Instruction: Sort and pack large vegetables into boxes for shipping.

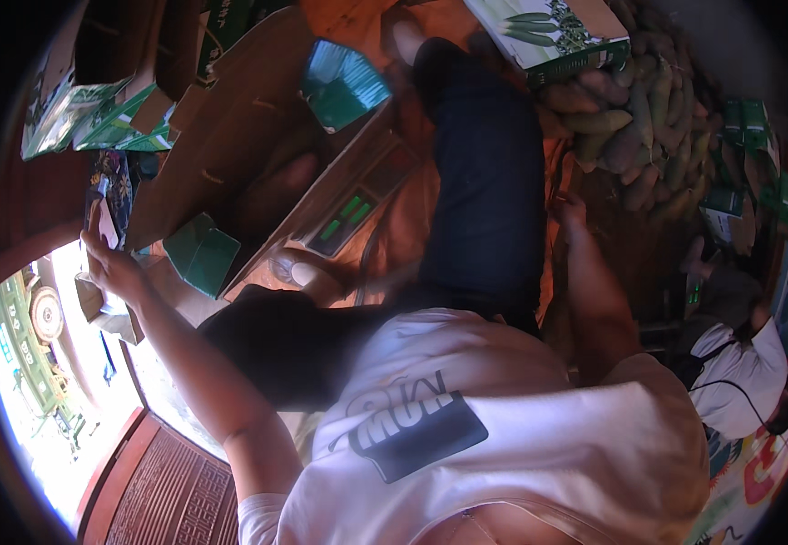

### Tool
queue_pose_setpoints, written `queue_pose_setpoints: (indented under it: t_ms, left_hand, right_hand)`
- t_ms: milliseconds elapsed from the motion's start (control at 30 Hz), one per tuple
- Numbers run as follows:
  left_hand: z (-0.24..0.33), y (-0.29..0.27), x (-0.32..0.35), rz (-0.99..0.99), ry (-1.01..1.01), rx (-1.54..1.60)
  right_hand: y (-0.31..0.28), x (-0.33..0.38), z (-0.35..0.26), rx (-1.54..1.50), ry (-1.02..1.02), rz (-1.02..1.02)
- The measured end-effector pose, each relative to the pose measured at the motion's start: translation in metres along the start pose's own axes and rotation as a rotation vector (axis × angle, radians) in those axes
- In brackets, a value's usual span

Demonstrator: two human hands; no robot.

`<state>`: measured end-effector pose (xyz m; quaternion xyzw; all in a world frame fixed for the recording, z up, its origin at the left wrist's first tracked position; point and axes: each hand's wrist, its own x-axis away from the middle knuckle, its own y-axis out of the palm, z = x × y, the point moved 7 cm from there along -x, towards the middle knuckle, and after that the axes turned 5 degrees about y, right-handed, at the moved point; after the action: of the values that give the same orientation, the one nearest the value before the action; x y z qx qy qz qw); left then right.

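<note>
Sitting on a brown floor (257, 118), the person has a weighing scale (348, 213) between the legs, with a heap of brownish tubers (634, 127) right of it. The left hand (112, 263), left of the scale, grips a small dark packet (103, 204). The right hand (568, 211), between scale and heap, rests low; its grip cannot be told.

We see a reddish wooden floor (385, 23) in warm, dim light. At near left, bright daylight floods in through an opening (39, 363), beside a dark patterned mat (171, 495). A colourful rug (775, 454) lies right.
</note>
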<state>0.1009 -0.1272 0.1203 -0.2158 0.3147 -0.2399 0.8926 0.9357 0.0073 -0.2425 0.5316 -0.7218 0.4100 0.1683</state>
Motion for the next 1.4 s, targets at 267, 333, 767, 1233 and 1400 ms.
queue_pose_setpoints:
  t_ms: [267,333,767,1233,1400]
  left_hand:
    - [-0.042,-0.027,0.012,0.161,-0.215,-0.091]
    - [-0.051,-0.009,0.012,0.149,-0.224,-0.087]
    - [-0.088,-0.017,0.016,0.204,-0.195,-0.106]
    - [-0.030,-0.037,0.002,0.252,-0.007,-0.177]
    - [-0.030,-0.015,-0.008,0.167,0.010,-0.298]
  right_hand:
    - [-0.017,-0.120,-0.024,-0.348,0.029,-0.051]
    - [-0.033,-0.157,-0.036,-0.582,-0.029,-0.140]
    - [-0.026,-0.274,-0.100,-0.847,0.075,-0.409]
    - [-0.047,-0.192,-0.089,-0.886,0.205,-0.171]
    - [-0.130,-0.161,-0.069,-0.752,0.117,-0.105]
